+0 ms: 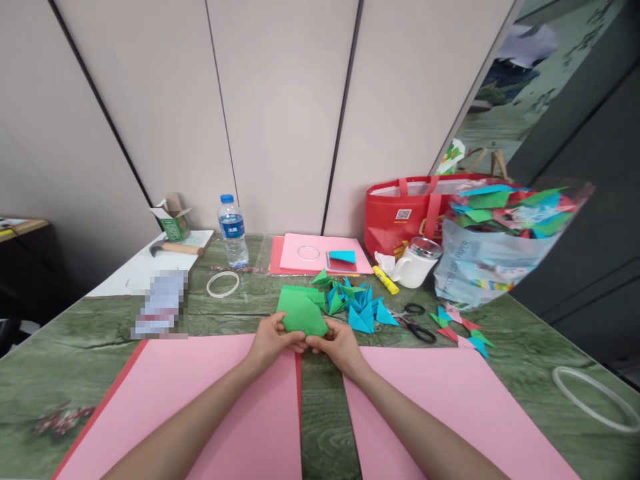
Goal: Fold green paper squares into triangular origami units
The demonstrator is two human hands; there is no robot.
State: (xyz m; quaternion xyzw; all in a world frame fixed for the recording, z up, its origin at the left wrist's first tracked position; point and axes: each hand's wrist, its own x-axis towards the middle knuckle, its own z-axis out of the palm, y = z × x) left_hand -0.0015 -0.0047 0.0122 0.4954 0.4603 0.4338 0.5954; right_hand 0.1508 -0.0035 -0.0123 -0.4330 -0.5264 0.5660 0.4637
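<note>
Between my two hands is a piece of green paper, partly folded, with slanted lower corners. My left hand pinches its lower left edge. At the lower right edge, my right hand grips it with thumb and fingers. More green paper lies just behind it. Close by on the right is a heap of folded blue paper pieces and green ones. Black-handled scissors rest beside the heap. Pink sheets lie under my left forearm and right forearm.
Toward the back stand a water bottle, a white mug, a red bag and a plastic bag of paper scraps. A hammer, glue stick, left ring and right ring lie on the table.
</note>
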